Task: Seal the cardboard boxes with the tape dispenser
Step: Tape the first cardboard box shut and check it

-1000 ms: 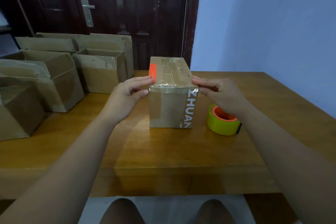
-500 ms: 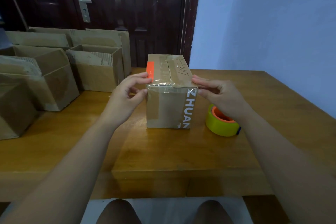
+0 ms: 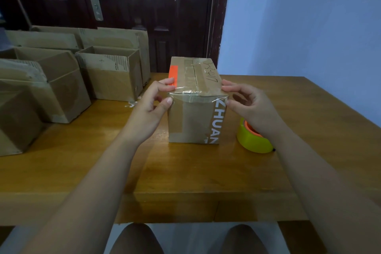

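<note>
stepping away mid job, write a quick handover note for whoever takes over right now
Left-hand grip and right-hand grip each pinch a near top corner of the box, fingers on top, thumb on the front, pressing the clear tape there.
Yellow tape roll lies on the table, right of the box.
Done: top seam taped.
Left: smooth the tape ends down; open boxes at left unsealed.

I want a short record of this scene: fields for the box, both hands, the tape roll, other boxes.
box: closed, on the table, clear tape across front top edge
left hand: pinches its top left corner
right hand: pinches its top right corner
tape roll: yellow, right of box
other boxes: open, far left
</note>
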